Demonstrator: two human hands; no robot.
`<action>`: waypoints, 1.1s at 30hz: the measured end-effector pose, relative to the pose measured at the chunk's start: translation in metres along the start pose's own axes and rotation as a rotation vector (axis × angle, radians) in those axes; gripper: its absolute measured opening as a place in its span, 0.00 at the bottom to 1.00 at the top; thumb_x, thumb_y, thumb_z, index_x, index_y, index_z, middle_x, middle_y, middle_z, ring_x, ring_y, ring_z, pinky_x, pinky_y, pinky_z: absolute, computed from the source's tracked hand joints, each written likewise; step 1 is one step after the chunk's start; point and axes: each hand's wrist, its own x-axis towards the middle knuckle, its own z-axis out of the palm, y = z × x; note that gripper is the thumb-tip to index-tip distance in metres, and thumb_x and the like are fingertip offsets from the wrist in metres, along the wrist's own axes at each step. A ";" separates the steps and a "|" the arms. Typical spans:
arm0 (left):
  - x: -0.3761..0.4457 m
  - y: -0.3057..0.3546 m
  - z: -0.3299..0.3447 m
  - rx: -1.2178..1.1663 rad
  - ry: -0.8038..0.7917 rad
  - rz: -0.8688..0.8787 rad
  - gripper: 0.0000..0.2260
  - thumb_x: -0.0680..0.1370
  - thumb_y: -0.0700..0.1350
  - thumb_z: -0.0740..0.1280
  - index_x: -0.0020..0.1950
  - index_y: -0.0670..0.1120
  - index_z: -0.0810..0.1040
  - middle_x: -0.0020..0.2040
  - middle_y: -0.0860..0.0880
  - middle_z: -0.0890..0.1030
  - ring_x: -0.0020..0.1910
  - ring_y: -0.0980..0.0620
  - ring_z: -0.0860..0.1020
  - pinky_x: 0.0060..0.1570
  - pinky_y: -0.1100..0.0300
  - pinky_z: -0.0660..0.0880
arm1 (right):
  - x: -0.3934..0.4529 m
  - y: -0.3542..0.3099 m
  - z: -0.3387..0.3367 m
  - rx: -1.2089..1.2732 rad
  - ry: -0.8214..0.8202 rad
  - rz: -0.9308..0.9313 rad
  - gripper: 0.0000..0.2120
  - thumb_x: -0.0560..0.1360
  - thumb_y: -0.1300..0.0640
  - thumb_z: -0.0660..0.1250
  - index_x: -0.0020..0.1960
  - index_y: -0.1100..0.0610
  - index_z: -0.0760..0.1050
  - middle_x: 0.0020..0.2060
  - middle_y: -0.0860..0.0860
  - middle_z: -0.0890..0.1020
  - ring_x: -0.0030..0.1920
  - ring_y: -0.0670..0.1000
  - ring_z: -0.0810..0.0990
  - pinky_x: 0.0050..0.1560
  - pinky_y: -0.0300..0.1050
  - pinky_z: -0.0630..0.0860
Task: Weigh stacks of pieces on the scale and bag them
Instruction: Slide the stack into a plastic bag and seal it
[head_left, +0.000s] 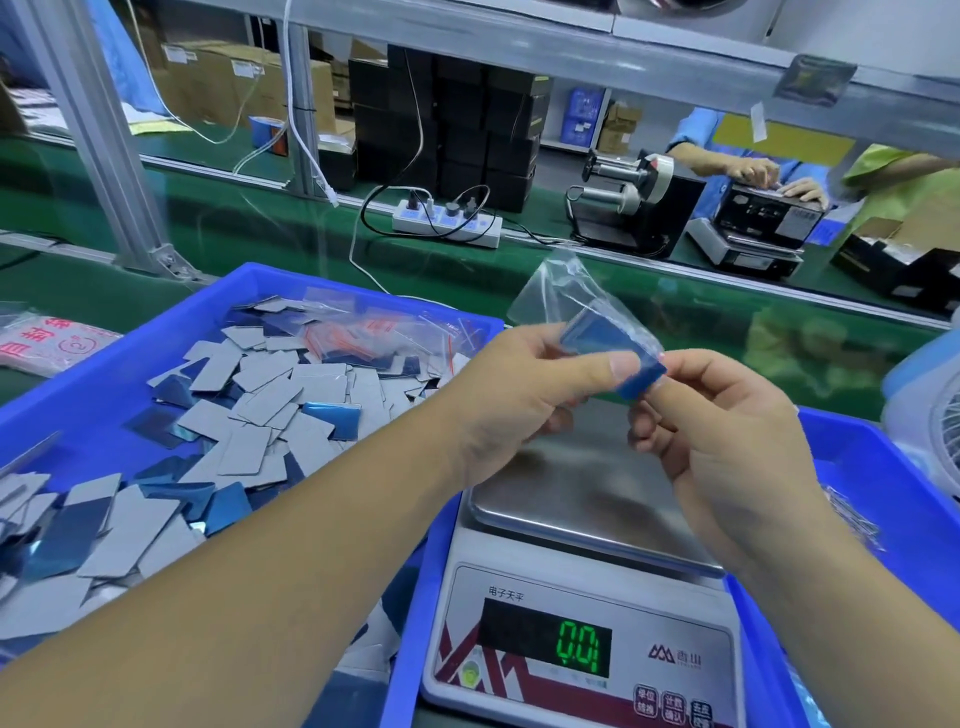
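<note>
green belt (675, 317) under blue trays (104, 405)

Scale (576, 639), front panel:
- Heading above the display: "电子天平".
- Green digital readout (577, 646): "0.0"; a further mark after it is unclear.
- Brand logo (674, 653) right of the display: a peaked emblem with "香山"; the small line beneath is too small to read.
- Three red buttons (673, 707) at lower right carry Chinese characters, blurred.

Plastic packet (49, 345), on the table at far left: large red Chinese characters and a circled mark, not legible.

Cardboard boxes (228, 85), background: white labels, unreadable.
</note>
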 end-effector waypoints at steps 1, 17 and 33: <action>0.000 -0.002 0.002 0.048 -0.019 -0.001 0.05 0.71 0.47 0.73 0.45 0.54 0.86 0.37 0.55 0.78 0.33 0.60 0.70 0.32 0.63 0.62 | -0.001 0.000 0.001 0.032 0.007 0.002 0.12 0.75 0.70 0.66 0.39 0.57 0.79 0.28 0.53 0.78 0.26 0.49 0.73 0.27 0.39 0.71; -0.003 -0.008 0.006 0.128 -0.023 0.048 0.10 0.74 0.40 0.75 0.53 0.51 0.84 0.43 0.58 0.85 0.43 0.65 0.81 0.41 0.74 0.72 | -0.002 -0.005 0.000 -0.021 -0.022 0.055 0.06 0.72 0.57 0.71 0.36 0.52 0.81 0.29 0.50 0.78 0.21 0.48 0.68 0.23 0.38 0.64; 0.000 -0.007 -0.002 0.192 0.042 0.033 0.08 0.75 0.35 0.73 0.52 0.45 0.81 0.49 0.42 0.84 0.46 0.54 0.79 0.46 0.64 0.74 | 0.004 0.000 -0.016 -0.629 0.000 -0.364 0.08 0.71 0.52 0.72 0.48 0.44 0.78 0.35 0.52 0.77 0.29 0.46 0.69 0.32 0.36 0.68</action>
